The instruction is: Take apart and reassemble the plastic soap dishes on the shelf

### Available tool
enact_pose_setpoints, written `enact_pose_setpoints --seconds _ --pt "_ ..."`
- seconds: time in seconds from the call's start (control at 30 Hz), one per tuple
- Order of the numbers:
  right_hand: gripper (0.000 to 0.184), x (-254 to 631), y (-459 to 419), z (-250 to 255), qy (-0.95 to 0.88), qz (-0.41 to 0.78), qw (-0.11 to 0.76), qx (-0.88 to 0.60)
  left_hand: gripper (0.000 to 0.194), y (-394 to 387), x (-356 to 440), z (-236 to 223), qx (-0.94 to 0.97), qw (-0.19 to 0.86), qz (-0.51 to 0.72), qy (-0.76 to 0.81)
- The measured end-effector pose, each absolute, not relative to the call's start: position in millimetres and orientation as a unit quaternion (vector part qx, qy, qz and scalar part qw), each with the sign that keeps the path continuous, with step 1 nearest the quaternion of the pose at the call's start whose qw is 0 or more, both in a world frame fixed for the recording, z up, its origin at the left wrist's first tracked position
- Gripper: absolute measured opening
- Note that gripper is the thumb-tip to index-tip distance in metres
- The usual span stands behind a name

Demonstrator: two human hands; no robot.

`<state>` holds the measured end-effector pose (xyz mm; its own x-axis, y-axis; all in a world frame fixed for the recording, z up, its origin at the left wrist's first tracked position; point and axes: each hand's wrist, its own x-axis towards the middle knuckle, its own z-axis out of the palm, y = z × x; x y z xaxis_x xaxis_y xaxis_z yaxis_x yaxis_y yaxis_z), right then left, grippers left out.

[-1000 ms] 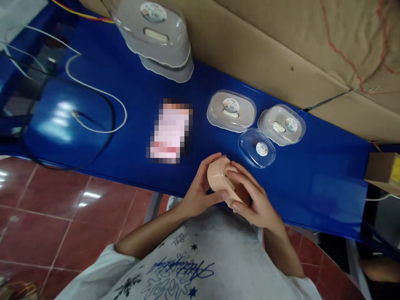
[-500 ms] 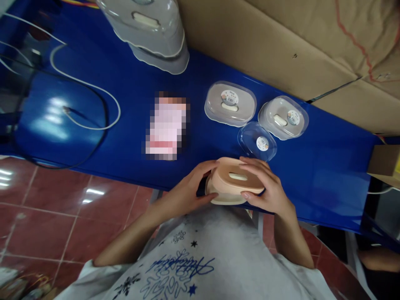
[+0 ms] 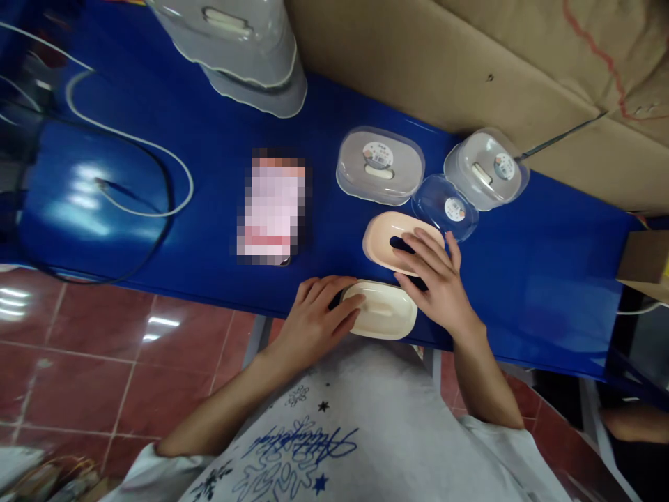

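- The cream oval tray (image 3: 383, 322), smooth with a raised rim and rounded ends, sat at the near edge of the blue table (image 3: 527, 279), close to the person's shirt (image 3: 387, 404).
- The left hand (image 3: 313, 317) was half open at the tray's left end, fingers bent by the far rim and thumb over the inside; whether it gripped could not be told.
- The peach oval shell (image 3: 379, 240), smooth and slightly glossy, lay just beyond the tray, a dark oval opening in its middle.
- The right hand (image 3: 442, 282) was open over the shell's right part, fingers spread across it and the opening, not closed round it.
- A clear oval lid (image 3: 436, 206) with a round white label lay beyond the shell, against the right container (image 3: 483, 171).
- That container and the left container (image 3: 379, 171) were rounded, see-through on top, each with a pale handle; a larger wavy-rimmed stack (image 3: 245, 56) stood farther left.
- Brown cardboard (image 3: 470, 77) bounded the far edge; blue surface ran between the shell and the blurred pink rectangle (image 3: 272, 209), and on past the right hand's outer side.
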<state>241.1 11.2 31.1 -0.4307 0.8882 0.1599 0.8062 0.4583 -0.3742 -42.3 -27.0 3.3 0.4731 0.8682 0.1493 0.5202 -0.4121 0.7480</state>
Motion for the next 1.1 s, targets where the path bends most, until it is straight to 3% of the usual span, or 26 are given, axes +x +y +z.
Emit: enact_pose_setpoints --seconds 0.17,0.27,0.4,0.47,0.57,0.67,0.8,0.97,1.1 --pt "0.066 230 -22 36 -0.879 0.091 0.180 -0.431 0.045 -29 -45 9 0.727 0.317 0.347 0.501" --pt "0.051 221 -46 32 -0.905 0.102 0.153 -0.383 0.044 -28 -47 13 0.658 0.375 0.387 0.526" --pt "0.031 212 -58 26 -0.875 0.143 0.210 -0.413 0.037 -25 -45 13 0.517 0.520 0.452 0.507" --pt "0.027 206 -57 25 -0.843 0.165 0.266 -0.438 0.043 -25 -43 15 0.428 0.612 0.471 0.469" --pt "0.031 195 -52 28 -0.817 0.183 0.301 -0.456 0.064 -27 -39 22 0.268 0.755 0.443 0.402" --pt "0.044 191 -39 36 -0.842 0.203 0.290 -0.406 0.061 -31 -36 26 0.101 0.846 0.375 0.366" --pt "0.052 210 -14 43 -0.834 0.183 0.271 -0.444 0.052 -32 -35 24 -0.012 0.857 0.371 0.358" --pt "0.058 236 2 34 -0.832 0.071 0.145 -0.531 0.051 -30 -32 26 -0.016 0.841 0.401 0.363" --pt "0.057 228 -7 38 -0.807 0.061 0.195 -0.555 0.053 -27 -22 28 0.011 0.829 0.416 0.374"
